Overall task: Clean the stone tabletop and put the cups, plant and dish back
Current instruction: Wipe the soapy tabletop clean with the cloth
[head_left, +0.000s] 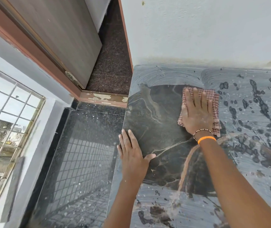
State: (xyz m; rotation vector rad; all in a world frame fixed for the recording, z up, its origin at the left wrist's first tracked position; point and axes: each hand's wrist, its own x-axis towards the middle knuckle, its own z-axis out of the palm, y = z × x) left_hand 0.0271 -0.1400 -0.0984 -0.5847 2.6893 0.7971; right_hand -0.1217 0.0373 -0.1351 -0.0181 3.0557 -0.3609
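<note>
A: What's nearest?

B: The two forearms, reaching out over the slab [156, 112]. The left hand [131, 152] lies flat on the slab's left edge, fingers straight and together, thumb spread to the right, holding nothing.

A: And the other?

B: The right hand [197, 112] lies farther up the slab, palm down, fingers straight and slightly spread, pressing a checked cloth [213, 99] flat against the stone. It wears a bead bracelet [201, 131] and an orange band [206, 139] at the wrist.

A: How does the slab look?

B: Dark and veined in a patch left of and below the cloth. Around that patch it is coated in a pale grey smeared film, with dark blotches right of the cloth.

A: Beyond the slab?

B: A white wall [197, 30] behind it, a door [57, 38] off its far left corner, a barred window [8, 112] well to its left.
</note>
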